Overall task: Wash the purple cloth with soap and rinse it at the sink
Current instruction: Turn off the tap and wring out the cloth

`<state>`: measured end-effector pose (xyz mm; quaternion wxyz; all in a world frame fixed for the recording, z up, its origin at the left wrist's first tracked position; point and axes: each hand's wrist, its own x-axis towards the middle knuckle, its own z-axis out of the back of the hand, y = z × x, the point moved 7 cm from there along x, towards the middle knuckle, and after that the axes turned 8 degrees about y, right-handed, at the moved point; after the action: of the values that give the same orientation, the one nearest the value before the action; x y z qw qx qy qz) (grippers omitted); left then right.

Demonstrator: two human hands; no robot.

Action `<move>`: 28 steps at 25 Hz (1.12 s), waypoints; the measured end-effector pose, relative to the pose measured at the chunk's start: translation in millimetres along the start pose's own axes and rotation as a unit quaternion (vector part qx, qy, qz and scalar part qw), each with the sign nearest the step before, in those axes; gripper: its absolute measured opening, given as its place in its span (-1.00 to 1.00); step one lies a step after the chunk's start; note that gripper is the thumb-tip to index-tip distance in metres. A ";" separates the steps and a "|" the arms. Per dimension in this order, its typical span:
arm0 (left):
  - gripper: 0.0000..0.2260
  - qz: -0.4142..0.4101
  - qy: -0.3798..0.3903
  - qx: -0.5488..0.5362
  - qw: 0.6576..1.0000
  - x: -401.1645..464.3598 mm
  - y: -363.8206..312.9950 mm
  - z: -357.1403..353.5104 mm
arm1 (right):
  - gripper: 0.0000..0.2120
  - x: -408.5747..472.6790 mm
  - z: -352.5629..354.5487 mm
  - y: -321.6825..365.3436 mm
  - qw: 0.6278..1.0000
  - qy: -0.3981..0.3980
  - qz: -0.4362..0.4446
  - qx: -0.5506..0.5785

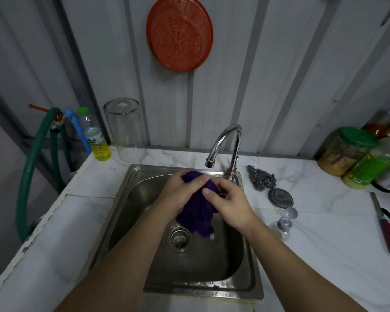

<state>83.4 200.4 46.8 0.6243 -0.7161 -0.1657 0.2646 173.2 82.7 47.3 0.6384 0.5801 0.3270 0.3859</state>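
The purple cloth (197, 212) is bunched up between both hands above the steel sink (131, 199), just below the spout of the chrome tap (225, 143). My left hand (181, 190) grips the cloth's upper left part, thumb across the top. My right hand (229, 202) grips its right side, thumb pressed into the fabric. The cloth's lower end hangs toward the drain (179, 238). No water stream is visible from the spout. A bottle of yellow liquid (96, 137) with a green cap stands at the back left of the counter.
An upturned clear glass jar (125, 129) stands behind the sink. A steel scourer (261, 176), a round lid (280, 198) and a small clear bottle (283, 224) lie right of the sink. Jars and bottles (356, 154) crowd the far right. A green hose (32, 167) hangs at left.
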 end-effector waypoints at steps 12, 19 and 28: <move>-0.64 0.002 0.025 0.162 0.987 -5.1 -16.7 6.7 | -0.88 -4.6 20.3 36.5 0.946 -0.025 0.021 -0.323; -0.61 0.045 0.182 0.044 0.981 -13.2 -12.0 -2.2 | -0.73 -2.9 28.2 31.6 0.992 -0.100 -0.055 0.056; -0.72 0.124 0.252 -0.032 0.959 -36.1 13.0 -19.0 | -0.80 3.0 22.2 83.2 0.962 -0.049 -0.059 0.261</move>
<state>64.3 162.4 41.8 0.5845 -0.7944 0.0789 0.1453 184.5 77.0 132.5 0.5014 0.7248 0.4184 0.2198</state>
